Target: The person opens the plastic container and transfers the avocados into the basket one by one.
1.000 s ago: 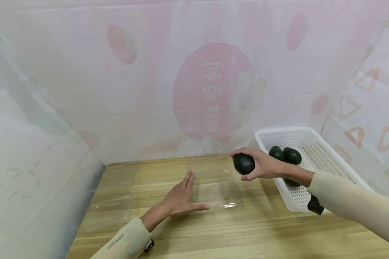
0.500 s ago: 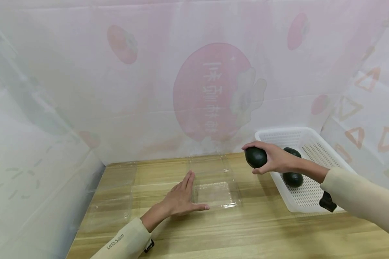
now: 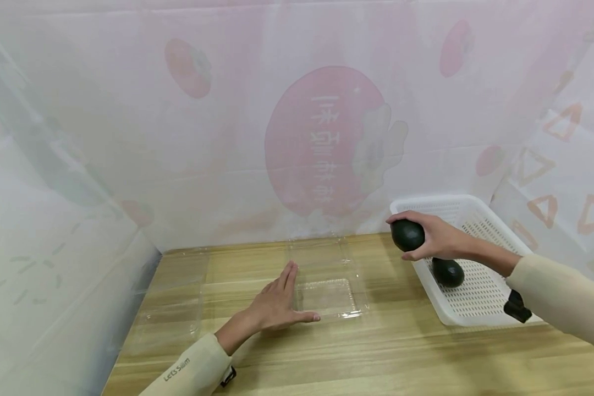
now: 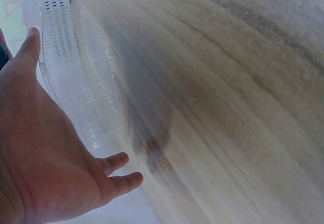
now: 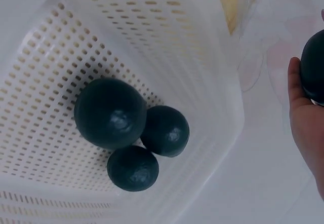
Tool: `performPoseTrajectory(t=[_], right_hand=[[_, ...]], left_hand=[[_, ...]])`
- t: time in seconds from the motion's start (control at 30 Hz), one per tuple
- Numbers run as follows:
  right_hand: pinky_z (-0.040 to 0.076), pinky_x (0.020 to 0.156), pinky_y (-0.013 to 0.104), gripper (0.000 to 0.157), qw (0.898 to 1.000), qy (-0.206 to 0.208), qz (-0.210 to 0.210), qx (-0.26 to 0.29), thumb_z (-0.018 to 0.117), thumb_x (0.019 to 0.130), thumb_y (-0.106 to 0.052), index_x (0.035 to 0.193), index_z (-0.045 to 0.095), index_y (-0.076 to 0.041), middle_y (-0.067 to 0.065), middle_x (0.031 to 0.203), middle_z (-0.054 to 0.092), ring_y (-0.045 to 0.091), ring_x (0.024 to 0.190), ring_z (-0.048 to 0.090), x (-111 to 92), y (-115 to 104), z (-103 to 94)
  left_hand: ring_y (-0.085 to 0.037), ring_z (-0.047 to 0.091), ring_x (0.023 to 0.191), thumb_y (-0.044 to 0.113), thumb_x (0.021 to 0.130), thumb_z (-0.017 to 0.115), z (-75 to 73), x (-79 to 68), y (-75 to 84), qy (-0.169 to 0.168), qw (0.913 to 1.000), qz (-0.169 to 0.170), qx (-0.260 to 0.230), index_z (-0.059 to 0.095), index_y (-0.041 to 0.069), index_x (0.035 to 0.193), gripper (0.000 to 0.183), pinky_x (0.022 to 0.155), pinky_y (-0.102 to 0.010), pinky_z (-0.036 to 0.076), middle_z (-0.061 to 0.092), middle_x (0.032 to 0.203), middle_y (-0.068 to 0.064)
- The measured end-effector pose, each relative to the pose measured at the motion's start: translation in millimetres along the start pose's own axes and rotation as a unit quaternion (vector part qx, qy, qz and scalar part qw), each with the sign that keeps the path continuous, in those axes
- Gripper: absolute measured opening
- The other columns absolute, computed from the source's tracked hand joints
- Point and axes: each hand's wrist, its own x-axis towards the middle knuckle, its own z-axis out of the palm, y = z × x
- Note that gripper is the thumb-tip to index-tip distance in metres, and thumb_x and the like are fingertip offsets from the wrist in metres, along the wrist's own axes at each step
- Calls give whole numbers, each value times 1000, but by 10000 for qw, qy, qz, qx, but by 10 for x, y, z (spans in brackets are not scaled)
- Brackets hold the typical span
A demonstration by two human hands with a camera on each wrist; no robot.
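A dark green avocado (image 3: 408, 235) is gripped between the thumb and fingers of my right hand (image 3: 440, 237), raised at the left rim of the white basket. Another avocado (image 3: 448, 273) shows below that hand. Looking into the basket, the right wrist view has three avocados (image 5: 110, 113) grouped on its floor, and the held avocado (image 5: 314, 68) at its right edge. My left hand (image 3: 275, 305) is spread with straight fingers along the left side of a clear, open plastic clamshell box (image 3: 326, 297). The left wrist view shows its thumb right by the box wall (image 4: 83, 77).
The perforated white basket (image 3: 438, 311) stands at the right of the wooden table (image 3: 336, 357). Further clear plastic packaging (image 3: 170, 308) lies at the left end, hard to make out. A printed, pale cloth (image 3: 237, 126) encloses the back and sides.
My right hand has moved rightward from beside the clear box to the basket's left rim, carrying the avocado. The left hand and the box stay put.
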Motion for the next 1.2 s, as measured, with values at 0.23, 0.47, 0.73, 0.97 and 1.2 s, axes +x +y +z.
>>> performPoseTrajectory(t=[0.23,0.47,0.73,0.97,1.2], right_hand=[[48,78,29,73,9993,204,46,-308,88,72,-28,136,53,-23,1,132,57,15,98,57,-70,100,-91],[48,79,29,75,9984,287,164,-455,90,70,-27,136,54,-22,0,132,57,14,99,57,-142,178,-198],[49,75,25,75,9986,199,85,-484,90,70,-28,135,54,-17,4,129,58,11,94,58,-248,307,-297],[48,77,21,71,9976,8,-167,-668,91,67,-22,130,57,-19,2,124,61,6,96,57,-312,441,-397],[47,77,23,71,9970,-302,-69,-713,93,64,-25,126,59,-16,8,120,64,6,95,56,-423,574,-472]], left_hand=[[-33,21,146,95,68,39,0,-1,-4,18,10000,22,-15,-10,11,157,132,112,-52,31,-8,164,-10],[-33,21,146,95,68,41,-52,-32,32,-80,10000,-55,6,-11,11,156,133,113,-51,30,-11,164,-8],[-32,21,147,94,68,41,-62,-37,47,-129,9999,-80,33,-10,10,157,133,113,-50,30,-11,164,-8],[-33,21,146,95,68,39,-65,-37,61,-63,10000,-45,29,-9,9,157,133,112,-51,31,-8,164,-11],[-32,19,147,94,69,40,-55,-28,63,-47,10000,-23,-13,-9,10,157,131,113,-50,30,-9,164,-10]])
